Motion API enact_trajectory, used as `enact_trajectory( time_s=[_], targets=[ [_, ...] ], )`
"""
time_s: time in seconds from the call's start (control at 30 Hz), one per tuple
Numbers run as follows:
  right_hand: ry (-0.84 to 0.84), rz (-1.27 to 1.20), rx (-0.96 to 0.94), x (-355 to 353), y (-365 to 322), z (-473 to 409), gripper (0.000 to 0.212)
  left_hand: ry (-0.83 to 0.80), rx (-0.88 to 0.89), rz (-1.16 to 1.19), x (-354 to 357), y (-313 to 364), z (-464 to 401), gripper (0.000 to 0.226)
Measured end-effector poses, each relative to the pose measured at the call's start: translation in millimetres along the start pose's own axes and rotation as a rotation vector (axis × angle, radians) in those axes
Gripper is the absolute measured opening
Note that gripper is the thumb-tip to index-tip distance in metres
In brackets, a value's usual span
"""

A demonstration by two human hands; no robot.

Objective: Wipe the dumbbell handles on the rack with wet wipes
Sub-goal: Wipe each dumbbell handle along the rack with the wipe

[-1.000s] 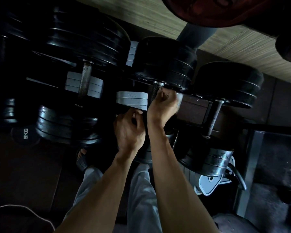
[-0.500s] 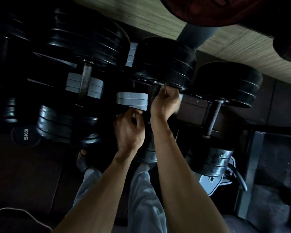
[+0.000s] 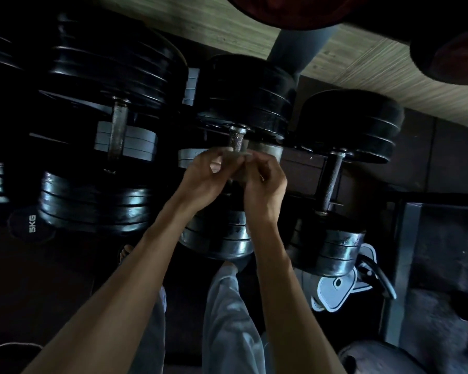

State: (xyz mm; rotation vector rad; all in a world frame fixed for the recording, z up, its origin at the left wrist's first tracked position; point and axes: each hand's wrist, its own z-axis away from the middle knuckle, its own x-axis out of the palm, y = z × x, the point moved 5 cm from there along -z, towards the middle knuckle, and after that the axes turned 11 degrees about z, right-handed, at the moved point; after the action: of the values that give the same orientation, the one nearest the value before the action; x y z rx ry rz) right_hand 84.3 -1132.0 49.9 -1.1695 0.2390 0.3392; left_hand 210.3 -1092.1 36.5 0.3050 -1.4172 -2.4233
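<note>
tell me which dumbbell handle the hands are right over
The middle dumbbell handle; both hands hold a wipe over it. The left and right handles stand clear.

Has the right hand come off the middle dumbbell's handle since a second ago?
Yes. The right hand has dropped back from the middle handle, whose top is now bare, and pinches the wipe with the left hand.

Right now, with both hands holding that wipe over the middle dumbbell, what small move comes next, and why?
Probably wrap the wipe back around the middle handle: left hand and right hand pinch it just off the bare knurled bar.
</note>
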Motion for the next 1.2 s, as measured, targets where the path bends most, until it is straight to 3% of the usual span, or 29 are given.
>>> enact_trajectory(
  time_s=[0.13,0.23,0.33,0.47,0.53,0.63,0.8,0.97,1.2],
  targets=[
    [0.066,-0.016,-0.027,-3,10,-1,0.012,-0.02,-0.054,0.166,0,2,-4,0.018],
    [0.164,0.146,-0.065,-8,16,3,0.014,0.23,-0.061,0.196,-18,-7,-16,0.016],
    [0.199,0.306,-0.135,-6,28,14,0.019,0.456,0.0,-0.017,-31,-7,-25,0.016],
    [0.221,0.341,-0.128,-4,47,28,0.04,0.352,-0.036,-0.033,0,-9,-46,0.023],
    [0.228,0.349,-0.14,-4,49,27,0.043,0.402,-0.105,-0.018,3,-16,-57,0.025],
    [0.218,0.365,-0.143,-4,49,25,0.044,0.402,-0.14,0.026,3,-19,-67,0.02],
    [0.227,0.373,-0.138,-4,49,26,0.045,0.316,-0.049,0.123,2,-18,-54,0.023],
    [0.219,0.395,-0.144,-5,48,26,0.045,0.35,-0.14,0.068,9,-12,-63,0.033],
    [0.225,0.394,-0.148,-6,48,26,0.041,0.406,0.085,-0.026,15,0,-28,0.029]
  ],
)
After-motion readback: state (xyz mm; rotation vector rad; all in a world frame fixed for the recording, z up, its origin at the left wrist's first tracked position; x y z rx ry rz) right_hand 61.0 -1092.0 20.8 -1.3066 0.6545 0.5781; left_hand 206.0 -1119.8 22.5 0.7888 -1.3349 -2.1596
